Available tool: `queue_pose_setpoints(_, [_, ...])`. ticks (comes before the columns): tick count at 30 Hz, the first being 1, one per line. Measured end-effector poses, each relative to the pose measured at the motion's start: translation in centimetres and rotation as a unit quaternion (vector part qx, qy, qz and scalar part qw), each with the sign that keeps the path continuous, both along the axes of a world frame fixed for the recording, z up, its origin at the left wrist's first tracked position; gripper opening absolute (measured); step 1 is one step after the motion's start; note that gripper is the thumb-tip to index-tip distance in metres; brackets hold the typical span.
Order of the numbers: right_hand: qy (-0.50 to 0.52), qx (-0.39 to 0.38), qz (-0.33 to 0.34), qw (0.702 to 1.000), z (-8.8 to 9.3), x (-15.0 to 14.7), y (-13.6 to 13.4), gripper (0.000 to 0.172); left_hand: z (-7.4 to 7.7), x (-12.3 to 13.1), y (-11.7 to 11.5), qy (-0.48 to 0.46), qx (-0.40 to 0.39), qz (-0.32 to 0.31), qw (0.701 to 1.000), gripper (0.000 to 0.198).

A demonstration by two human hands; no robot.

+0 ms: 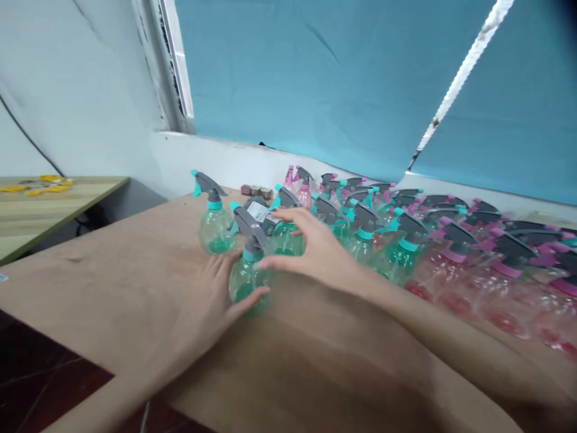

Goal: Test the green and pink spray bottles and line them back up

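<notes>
1. Left hand (211, 297): its grip is closed around the lower body of the near green bottle (246, 287), thumb on the front and fingers behind.
2. Near green bottle: a clear green spray bottle with a teal collar and grey trigger head. It stands upright on the surface (112, 270), at the front of the group.
3. Right hand (318, 246): grip wide, fingers spread and arched over the second green bottle (283, 239). The lowest fingertip is close to the near green bottle's collar. Motion blur hides whether it touches.
4. Lone green bottle (215, 228): upright and just left of the others.
5. Green row (396, 255) and pink row (451, 270): packed close together, running off to the right along the back edge.
6. Small blocks (258, 190): behind the bottles, near the wall.
7. Side table (45, 210): far left, carrying yellow pieces (45, 183).
8. Risk, as judged:
   - The trigger heads jut out and overlap, so a sideways pull could hook a neighbour and topple several.
   - The right forearm lies close beside the green row and could sweep it.
   - The bottles look light and top-heavy, so a low hold may let one tilt.
</notes>
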State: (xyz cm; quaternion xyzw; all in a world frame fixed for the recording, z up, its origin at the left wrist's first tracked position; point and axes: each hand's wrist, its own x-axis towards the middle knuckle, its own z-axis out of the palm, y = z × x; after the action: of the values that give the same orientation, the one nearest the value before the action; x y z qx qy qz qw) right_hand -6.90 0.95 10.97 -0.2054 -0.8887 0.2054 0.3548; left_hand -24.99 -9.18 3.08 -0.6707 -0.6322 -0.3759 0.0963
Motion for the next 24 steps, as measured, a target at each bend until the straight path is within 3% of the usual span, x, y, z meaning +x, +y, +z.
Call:
queue_pose_setpoints(4, [0.046, 0.126, -0.103, 0.986, 2.5, 0.2, 3.2, 0.033, 0.2, -2.7, 3.0, 0.092, 0.043, 0.06, 0.993, 0.057])
queue_pose_setpoints(7, [0.039, 0.194, -0.152, 0.968, 3.4, -0.3, 5.4, 0.025, 0.6, -3.7, 4.7, 0.145, 0.047, 0.065, 0.986, 0.059])
queue_pose_setpoints(11, [-0.045, 0.238, -0.219, 0.945, 3.5, -1.5, 7.0, 0.029, 1.4, -3.8, 6.1, 0.176, 0.026, 0.077, 0.981, 0.059])
queue_pose_setpoints(16, [-0.132, 0.21, -0.253, 0.935, 2.8, -3.2, 7.3, 0.048, 2.1, -3.8, 7.4, 0.179, 0.01, 0.09, 0.98, 0.057])
queue_pose_setpoints(24, [-0.213, 0.201, -0.256, 0.921, 2.0, -4.2, 7.5, 0.034, 2.5, -3.8, 8.4, 0.215, -0.004, 0.125, 0.969, 0.058])
